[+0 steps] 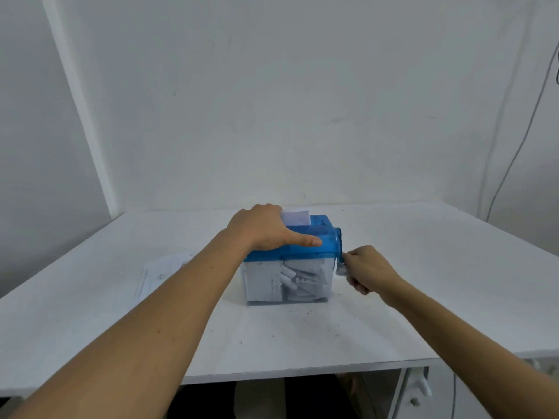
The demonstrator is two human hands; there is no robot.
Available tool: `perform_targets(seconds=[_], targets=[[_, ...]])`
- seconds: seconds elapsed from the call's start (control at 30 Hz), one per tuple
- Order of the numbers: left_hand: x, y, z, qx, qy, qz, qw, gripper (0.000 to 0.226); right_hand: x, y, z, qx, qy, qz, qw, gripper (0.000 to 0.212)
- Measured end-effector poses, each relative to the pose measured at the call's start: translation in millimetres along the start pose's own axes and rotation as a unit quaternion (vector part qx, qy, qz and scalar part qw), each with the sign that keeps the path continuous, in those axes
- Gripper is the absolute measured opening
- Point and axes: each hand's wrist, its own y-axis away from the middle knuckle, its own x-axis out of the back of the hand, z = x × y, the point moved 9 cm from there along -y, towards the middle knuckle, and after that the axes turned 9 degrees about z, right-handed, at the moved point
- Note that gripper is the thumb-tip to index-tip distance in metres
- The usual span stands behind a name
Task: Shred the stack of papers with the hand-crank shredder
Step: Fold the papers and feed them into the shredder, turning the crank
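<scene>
L hand rests atop the blue shredder at mid table, thumb straight; fingers hidden, so can't tell its grip. R hand is clamped round the crank handle on the shredder's right side. A sheet sticks up from the slot; the paper stack lies to the left, partly under the L forearm.

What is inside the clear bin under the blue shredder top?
The clear bin holds white paper shreds, packed nearly to the top. Its far side is hidden behind them.
</scene>
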Motion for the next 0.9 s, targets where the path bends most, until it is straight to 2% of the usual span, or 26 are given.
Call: perform_targets(seconds=[0.13,0.23,0.37,0.5,0.57,0.73,0.9], targets=[[-0.3,0.9,1.0,0.000,-0.003,-0.011,1.000,0.099,21.2,16.8,-25.1,0.035,0.010,-0.040,0.999,0.038],[-2.0,0.9,0.2,0.001,0.002,-0.013,1.000,0.105,33.2,23.9,-45.9,0.064,0.012,-0.095,0.993,0.048],[-1.0,1.2,0.4,-0.001,0.010,-0.013,1.000,0.107,49.4,11.8,-77.6,0.139,0.009,-0.132,0.981,0.038],[-1.4,1.6,0.5,-0.001,0.013,-0.012,1.000,0.100,54.0,-3.9,-87.3,0.174,0.012,-0.159,0.972,0.037],[-0.4,1.6,0.3,0.005,0.023,-0.011,1.000,0.102,56.4,-10.0,-86.1,0.187,0.011,-0.146,0.971,0.034],[2.1,4.7,0.5,0.007,0.020,-0.004,1.000,0.110,65.9,-40.8,-99.4,0.205,-0.027,-0.005,0.978,0.044],[0.5,4.4,0.2,0.005,0.017,-0.003,1.000,0.111,49.6,-69.4,-94.4,0.190,-0.067,0.071,0.977,0.043]])
